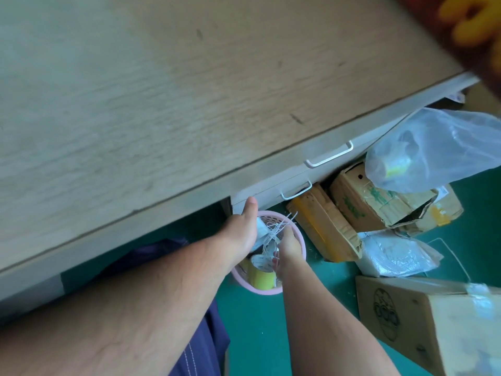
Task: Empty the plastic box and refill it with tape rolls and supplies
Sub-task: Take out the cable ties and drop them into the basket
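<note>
— What took up most of the view?
— The pale wooden bench [162,104], its near edge running slantwise across. Two drawer fronts with white handles [329,156] hung under that edge. Below lay a green floor [257,321].

— And on the floor?
— A big cardboard box [420,321] lay nearest on the right. A clear plastic bag [433,150] sat on top of crumpled cartons [379,207] just under the bench's edge. A white padded packet [393,256] lay between the cartons and the big box.

— Where was the plastic box?
— The pink plastic box [254,287] stood on the floor right below the bench's near edge, under the left drawer, with a flattened carton [322,226] just beside it on the right.

— The hands?
— Both were at it. The left hand [241,232] was at the left rim with its thumb straight, pointing up at the drawer; its fingers were hidden inside, so I couldn't tell what they held. The right hand [290,248] reached in from the right, fingers [275,260] curled tight on a tangle of white string [273,234].

— Anything else inside?
— A yellow tape roll [261,278], lying against the near wall
</note>
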Tool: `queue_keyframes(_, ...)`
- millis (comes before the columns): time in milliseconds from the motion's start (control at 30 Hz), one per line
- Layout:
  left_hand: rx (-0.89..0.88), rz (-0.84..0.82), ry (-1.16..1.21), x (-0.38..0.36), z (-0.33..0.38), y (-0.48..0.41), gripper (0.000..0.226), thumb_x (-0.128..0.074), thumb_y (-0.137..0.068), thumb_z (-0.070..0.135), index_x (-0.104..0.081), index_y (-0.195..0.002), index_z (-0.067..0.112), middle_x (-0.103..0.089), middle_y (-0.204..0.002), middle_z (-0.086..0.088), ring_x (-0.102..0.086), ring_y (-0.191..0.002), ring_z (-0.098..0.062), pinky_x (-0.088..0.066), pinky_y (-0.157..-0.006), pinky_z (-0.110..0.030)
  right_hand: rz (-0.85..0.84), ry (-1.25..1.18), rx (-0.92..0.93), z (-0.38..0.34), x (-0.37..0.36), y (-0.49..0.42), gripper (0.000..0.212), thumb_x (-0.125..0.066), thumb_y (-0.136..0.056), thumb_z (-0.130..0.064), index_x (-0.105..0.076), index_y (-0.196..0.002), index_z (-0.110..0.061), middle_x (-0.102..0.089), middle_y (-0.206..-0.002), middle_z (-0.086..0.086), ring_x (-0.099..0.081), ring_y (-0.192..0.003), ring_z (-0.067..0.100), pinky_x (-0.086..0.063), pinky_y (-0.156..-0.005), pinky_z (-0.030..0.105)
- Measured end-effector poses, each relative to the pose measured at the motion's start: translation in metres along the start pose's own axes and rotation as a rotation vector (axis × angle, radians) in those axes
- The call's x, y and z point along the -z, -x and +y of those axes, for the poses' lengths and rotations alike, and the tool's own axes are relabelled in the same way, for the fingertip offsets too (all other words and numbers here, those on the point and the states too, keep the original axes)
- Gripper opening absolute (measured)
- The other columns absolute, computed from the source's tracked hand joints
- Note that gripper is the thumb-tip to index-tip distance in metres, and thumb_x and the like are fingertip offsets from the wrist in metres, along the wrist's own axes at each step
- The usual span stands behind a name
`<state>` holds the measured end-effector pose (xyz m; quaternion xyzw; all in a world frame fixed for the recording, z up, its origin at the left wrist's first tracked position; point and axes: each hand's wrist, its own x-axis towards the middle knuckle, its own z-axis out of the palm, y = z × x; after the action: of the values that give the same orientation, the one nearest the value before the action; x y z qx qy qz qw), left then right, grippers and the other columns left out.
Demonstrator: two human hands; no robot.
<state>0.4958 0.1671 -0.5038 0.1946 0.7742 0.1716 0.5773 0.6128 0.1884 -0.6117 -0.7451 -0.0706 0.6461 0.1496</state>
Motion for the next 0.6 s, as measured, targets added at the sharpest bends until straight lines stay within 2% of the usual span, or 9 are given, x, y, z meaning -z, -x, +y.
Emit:
queue_keyframes(100, 0.000, 0.013, 0.001, 0.004, -0.001, 0.000, 0.077, -0.018, -0.099, 0.062, -0.044, -0.144, 0.004, -0.055, -0.138, -0.015, -0.050, -0.127, -0.028, -0.032, -0.101, -0.034, 0.031, 0.034, 0.014, 0.003, -0.001, 0.001, 0.068, -0.029, -0.102, -0.060, -0.040, -0.148, -0.011, -0.051, -0.141, 0.019, -0.051, -0.118, 0.034, -0.040, -0.087, 0.042)
queue_keyframes(200, -0.008, 0.023, -0.009, 0.007, -0.001, 0.000, 0.077, -0.018, -0.099, 0.061, -0.044, -0.144, 0.003, -0.054, -0.140, -0.015, -0.048, -0.129, -0.028, -0.030, -0.103, -0.035, 0.086, 0.069, 0.036, 0.001, 0.004, 0.006, 0.070, -0.021, -0.103, -0.059, -0.038, -0.151, -0.010, -0.044, -0.151, 0.020, -0.044, -0.135, 0.038, -0.038, -0.106, 0.047)
queue_keyframes(267, -0.007, 0.026, -0.010, 0.006, 0.000, 0.000, 0.077, -0.018, -0.099, 0.062, -0.044, -0.143, 0.004, -0.054, -0.139, -0.015, -0.048, -0.129, -0.028, -0.031, -0.105, -0.036, 0.155, 0.077, 0.071, 0.000, 0.009, 0.008, 0.072, -0.019, -0.103, -0.059, -0.039, -0.150, -0.010, -0.044, -0.151, 0.019, -0.042, -0.137, 0.039, -0.034, -0.110, 0.048)
queue_keyframes(400, 0.011, 0.013, -0.006, 0.002, 0.002, 0.001, 0.078, -0.018, -0.098, 0.063, -0.043, -0.144, 0.006, -0.053, -0.140, -0.016, -0.049, -0.129, -0.030, -0.032, -0.110, -0.039, 0.230, 0.034, 0.131, 0.004, 0.022, 0.002, 0.076, -0.020, -0.098, -0.062, -0.055, -0.138, -0.008, -0.058, -0.138, 0.015, -0.050, -0.126, 0.036, -0.035, -0.106, 0.051)
queue_keyframes(500, 0.022, -0.004, -0.001, 0.002, 0.005, 0.005, 0.078, -0.018, -0.098, 0.064, -0.043, -0.145, 0.006, -0.054, -0.139, -0.016, -0.050, -0.126, -0.031, -0.032, -0.111, -0.041, 0.206, -0.013, 0.185, 0.012, 0.038, 0.008, 0.071, -0.022, -0.100, -0.057, -0.067, -0.121, -0.005, -0.066, -0.121, 0.013, -0.060, -0.110, 0.030, -0.042, -0.103, 0.048)
queue_keyframes(600, 0.015, -0.019, -0.002, 0.002, 0.006, 0.012, 0.080, -0.018, -0.097, 0.065, -0.043, -0.144, 0.006, -0.055, -0.138, -0.016, -0.051, -0.125, -0.032, -0.034, -0.111, -0.043, 0.145, -0.060, 0.213, 0.020, 0.055, 0.024, 0.069, -0.024, -0.103, -0.055, -0.069, -0.115, -0.003, -0.068, -0.113, 0.014, -0.063, -0.102, 0.031, -0.049, -0.092, 0.043)
